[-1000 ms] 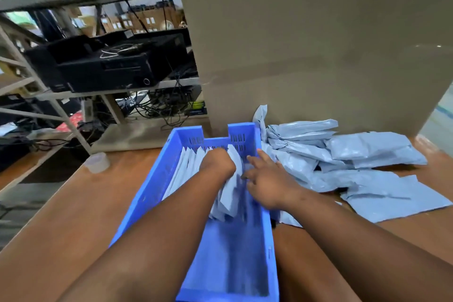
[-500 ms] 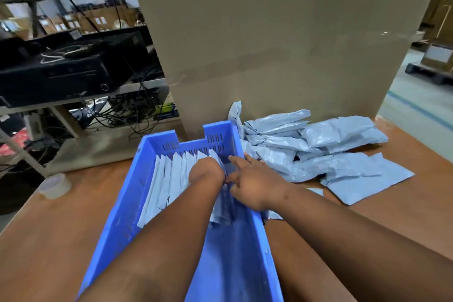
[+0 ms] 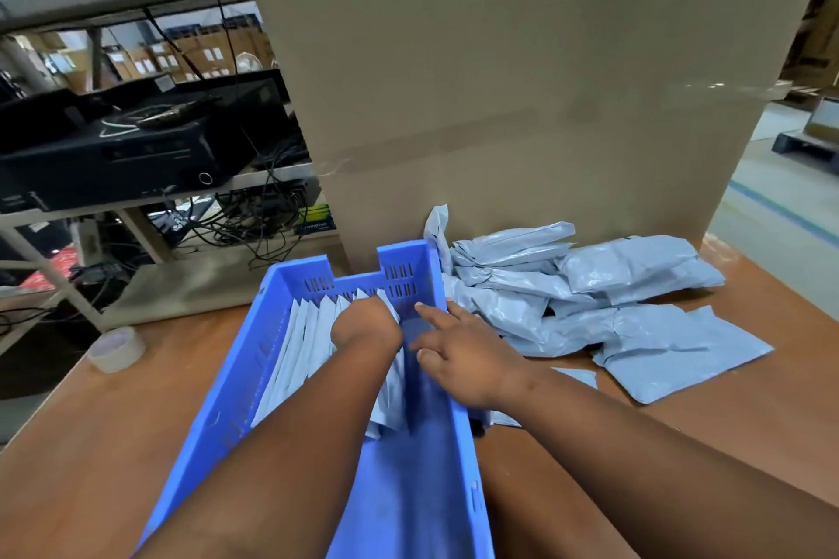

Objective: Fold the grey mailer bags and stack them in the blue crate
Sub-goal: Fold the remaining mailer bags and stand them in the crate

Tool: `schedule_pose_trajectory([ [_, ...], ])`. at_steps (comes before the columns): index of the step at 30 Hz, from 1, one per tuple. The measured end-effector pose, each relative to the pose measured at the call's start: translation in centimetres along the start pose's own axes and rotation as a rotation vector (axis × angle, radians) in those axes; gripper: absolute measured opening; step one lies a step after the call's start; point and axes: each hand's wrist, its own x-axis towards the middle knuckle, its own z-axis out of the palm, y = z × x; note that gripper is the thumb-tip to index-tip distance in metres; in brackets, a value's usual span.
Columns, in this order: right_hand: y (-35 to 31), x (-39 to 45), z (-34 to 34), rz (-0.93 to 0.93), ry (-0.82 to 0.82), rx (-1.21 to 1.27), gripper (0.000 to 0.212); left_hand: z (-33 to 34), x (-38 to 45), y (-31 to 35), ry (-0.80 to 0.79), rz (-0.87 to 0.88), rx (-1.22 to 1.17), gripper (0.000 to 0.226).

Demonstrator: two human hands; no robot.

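- left hand (image 3: 365, 325) presses the folded bags (image 3: 308, 340) in the blue crate (image 3: 227, 413), finger pose hidden; keep them upright
- right hand (image 3: 458, 352) spread, empty; tuck the last bag flush

Tape roll (image 3: 117, 348) (left), cardboard box (image 3: 522, 95)

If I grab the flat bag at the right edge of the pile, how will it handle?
The flat bag looks thin and creased, so it will probably flop and weigh little. Its glossy film may slip, and on the table its edges may be hard to lift.

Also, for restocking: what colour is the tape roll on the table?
Translucent, whitish-clear tape roll, seen in the head view.
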Motion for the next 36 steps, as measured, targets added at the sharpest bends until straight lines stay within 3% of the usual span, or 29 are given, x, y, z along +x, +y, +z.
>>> schedule_pose_trajectory([
  [7, 3.4, -2.2, -1.2, -0.128, 0.130, 0.166, 0.039, -4.3, -3.2, 1.5, 0.101, 0.054, -0.101, 0.043],
  [16, 12.3, -7.2, -7.1, -0.029, 0.274, 0.145, 0.031, -8.6, -10.9, 11.2, 0.258, 0.375, -0.099, 0.019],
  [19, 16.6, -9.3, -7.2, 0.044, 0.253, 0.116, 0.032, -6.3, -13.0, 15.4, 0.189, 0.446, -0.059, 0.021],
  [25, 24.0, -14.1, -5.2, 0.149, 0.191, 0.031, 0.027, 3.8, -17.0, 20.9, -0.113, 0.591, -0.012, 0.031],
  [32, 30.8, -19.6, -2.9, 0.265, 0.165, -0.106, 0.028, 10.6, -19.8, 26.2, -0.003, 0.639, 0.006, 0.037],
  [36, 33.6, -21.3, -2.1, 0.237, 0.149, -0.145, 0.025, 12.4, -19.5, 26.8, -0.065, 0.645, 0.087, 0.044],
])
